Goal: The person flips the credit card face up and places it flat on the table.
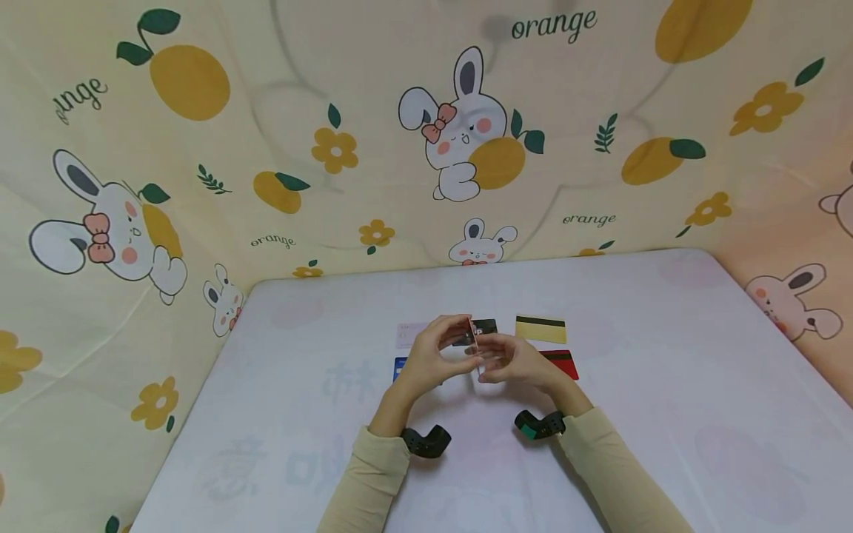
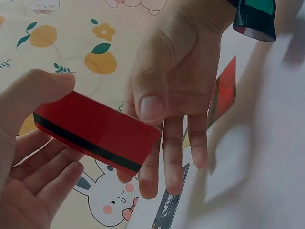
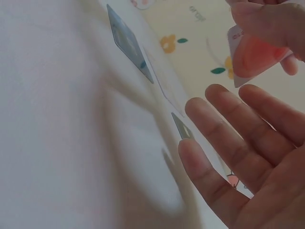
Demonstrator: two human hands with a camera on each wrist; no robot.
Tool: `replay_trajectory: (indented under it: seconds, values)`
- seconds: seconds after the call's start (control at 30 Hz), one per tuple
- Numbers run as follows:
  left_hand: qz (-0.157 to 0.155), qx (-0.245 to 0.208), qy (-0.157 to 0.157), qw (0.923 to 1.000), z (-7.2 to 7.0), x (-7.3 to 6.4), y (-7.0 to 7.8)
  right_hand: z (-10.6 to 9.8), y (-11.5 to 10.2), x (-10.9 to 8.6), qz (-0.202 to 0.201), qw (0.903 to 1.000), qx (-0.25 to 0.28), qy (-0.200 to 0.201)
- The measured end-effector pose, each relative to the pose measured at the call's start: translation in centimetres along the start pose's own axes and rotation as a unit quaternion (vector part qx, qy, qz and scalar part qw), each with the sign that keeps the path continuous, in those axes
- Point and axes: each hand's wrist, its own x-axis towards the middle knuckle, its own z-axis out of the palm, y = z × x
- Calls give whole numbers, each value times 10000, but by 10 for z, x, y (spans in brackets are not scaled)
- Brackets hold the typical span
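Left hand (image 1: 429,355) pinches a red card (image 2: 102,121) (black-striped); right hand (image 1: 520,359), fingers extended, is beside it at three o'clock.

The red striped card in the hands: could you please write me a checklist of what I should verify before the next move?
1. Left hand holds the red striped card: ok, the thumb is at its upper edge.
2. Card is raised off the table: ok.
3. Right hand has a firm grip on the card: cannot tell; its thumb is near a corner, with the fingers extended.
4. Gold card lies flat and uncovered: ok in the head view.
5. Black card is fully visible from the head: not ok, partly hidden.
6. Blue card is fully visible from the head: not ok, the left hand covers part.
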Motion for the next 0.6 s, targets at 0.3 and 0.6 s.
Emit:
replay_trajectory:
  seconds: [0.3,0.6]
  values:
    - [-112,-120,-46,9999,1,0,-1,0,-1,-1,-54,9999,-26,-105]
    - [2,136,46,9999,-3,-1,2,-2,0,-2,-66,9997,-229,56]
